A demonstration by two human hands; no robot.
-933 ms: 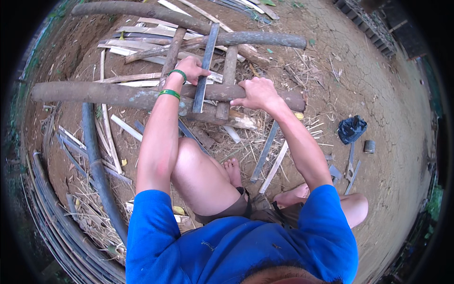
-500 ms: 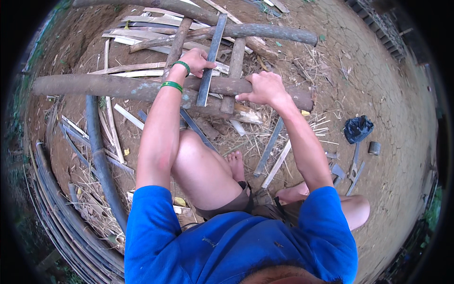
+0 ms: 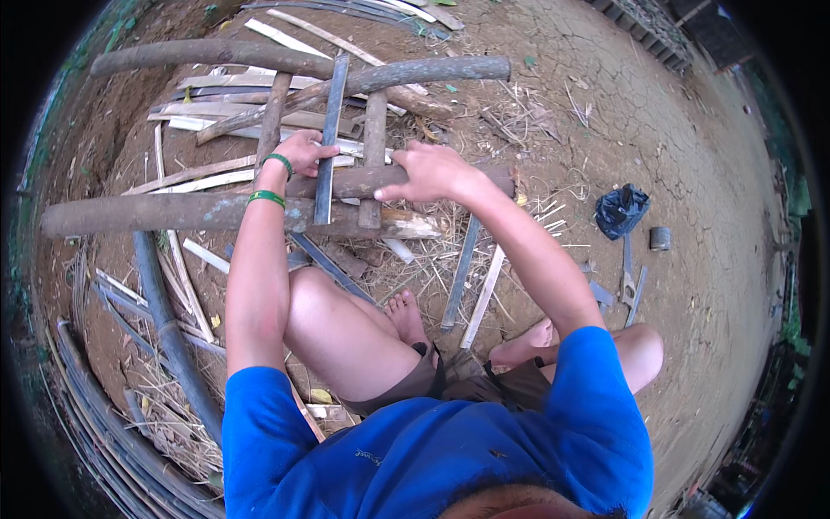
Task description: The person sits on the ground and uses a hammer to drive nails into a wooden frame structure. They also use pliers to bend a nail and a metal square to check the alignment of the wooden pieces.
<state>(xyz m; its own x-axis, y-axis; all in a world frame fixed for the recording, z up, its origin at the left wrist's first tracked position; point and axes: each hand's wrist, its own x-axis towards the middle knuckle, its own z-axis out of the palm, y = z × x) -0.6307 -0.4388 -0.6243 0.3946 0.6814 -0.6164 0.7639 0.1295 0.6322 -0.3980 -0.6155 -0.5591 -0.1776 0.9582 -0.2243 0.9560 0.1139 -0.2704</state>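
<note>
A dark, flat bamboo strip (image 3: pixel 332 130) lies across a frame of rough round logs. My left hand (image 3: pixel 303 154), with green bands at its wrist, is closed on the strip's left edge, thumb and fingertips against it. Over a thinner log (image 3: pixel 346 183) beside the strip, my right hand (image 3: pixel 428 173) is wrapped, its thumb on the near side and its fingers on the far side, partly hidden. A short upright-looking crosspiece (image 3: pixel 374 130) passes under that log just left of my right hand. The near log (image 3: pixel 147 214) runs left beneath the strip's lower end.
Split bamboo slats (image 3: pixel 216 108) lie scattered beyond and under the frame. At the left are a thick bamboo pole (image 3: pixel 164 303) and bundled long poles (image 3: pixel 95 389). To the right lie a black plastic bag (image 3: pixel 621 210), a small can (image 3: pixel 660 239) and a blade-like tool (image 3: pixel 628 277).
The whole view has shifted, so the frame and hands appear lower and farther left. Both hands keep nearly the same places on the strip and log.
</note>
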